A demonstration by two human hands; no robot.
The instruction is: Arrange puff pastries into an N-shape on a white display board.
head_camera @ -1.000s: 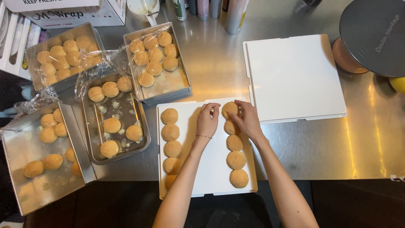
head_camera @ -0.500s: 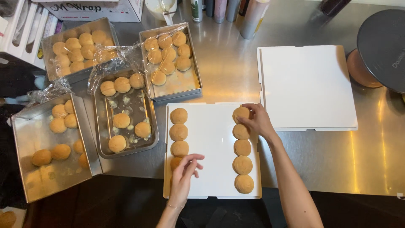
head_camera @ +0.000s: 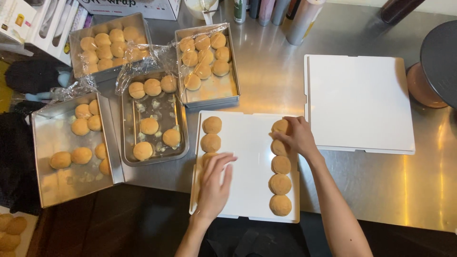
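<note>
A white board [head_camera: 247, 157] lies at the counter's front edge with two columns of round golden buns. My left hand [head_camera: 213, 184] hovers flat, fingers apart, over the lower buns of the left column [head_camera: 211, 134] and hides them. My right hand [head_camera: 296, 136] rests on the upper buns of the right column [head_camera: 280, 183], fingertips touching the top bun [head_camera: 280, 126]. Neither hand grips a bun.
Four metal trays of buns with loose plastic wrap sit left: far left [head_camera: 71, 152], middle [head_camera: 152, 121], back left [head_camera: 107, 45], back centre [head_camera: 207, 64]. A second white board [head_camera: 359, 102] lies right, beside a dark round stand [head_camera: 435, 64]. Bottles and boxes line the back.
My left hand has left the top of the right column and moved down and left over the lower left column. My right hand stays at the top right buns.
</note>
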